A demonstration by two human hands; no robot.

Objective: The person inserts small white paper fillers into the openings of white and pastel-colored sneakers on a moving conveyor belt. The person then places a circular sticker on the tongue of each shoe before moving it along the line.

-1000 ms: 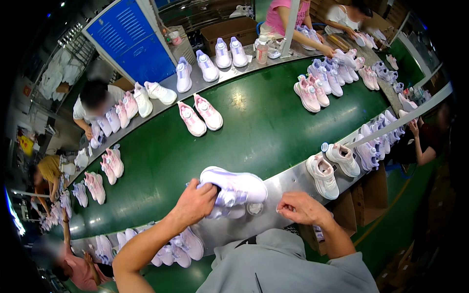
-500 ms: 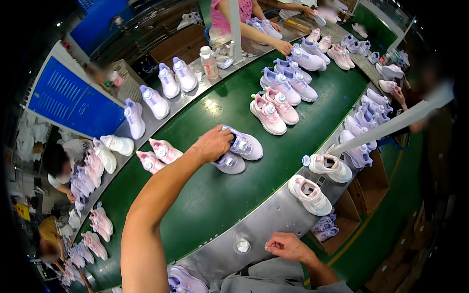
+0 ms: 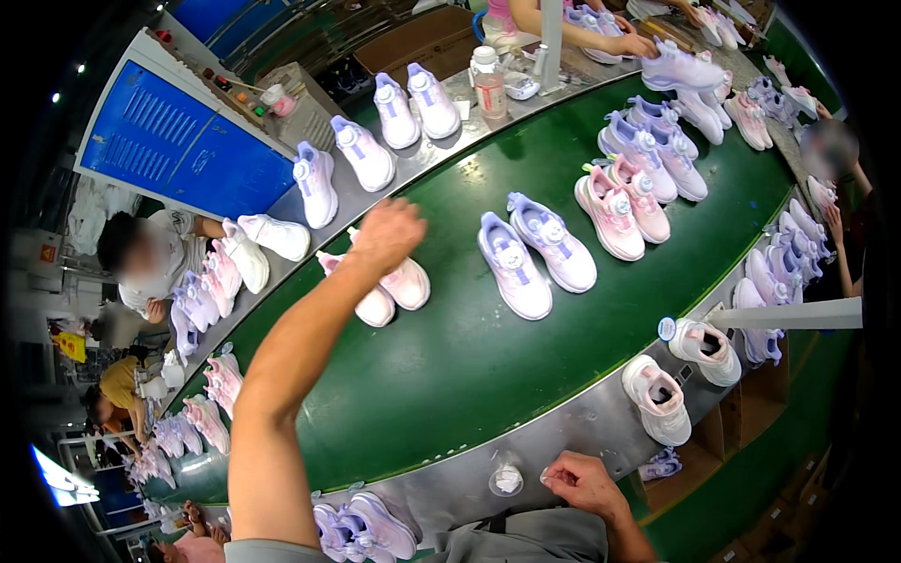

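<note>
My left hand (image 3: 389, 230) reaches across the green conveyor belt, over the heel end of a pair of pink shoes (image 3: 404, 281). Its fingers are blurred, so whether they touch a shoe cannot be made out. A pair of lavender shoes (image 3: 514, 267) with dial fasteners stands on the belt to the right of that hand. Near the belt's front edge, my right hand (image 3: 587, 483) is closed in a pinch on a small white piece (image 3: 545, 477). Just left of it, a small clear cup (image 3: 507, 480) holds white wads.
Farther along the belt (image 3: 450, 385) stand another pink pair (image 3: 624, 211) and several lavender shoes, one lifted by a co-worker's hand (image 3: 638, 45). White shoes (image 3: 657, 399) sit on the right metal edge. Lavender shoes (image 3: 366, 525) lie beside my left arm. A bottle (image 3: 488, 84) stands on the far ledge.
My left hand has let go of the lavender pair and moved left to the pink pair. The lavender shoes now stand uncovered. My right hand keeps its pinch near the cup. The view has shifted.
</note>
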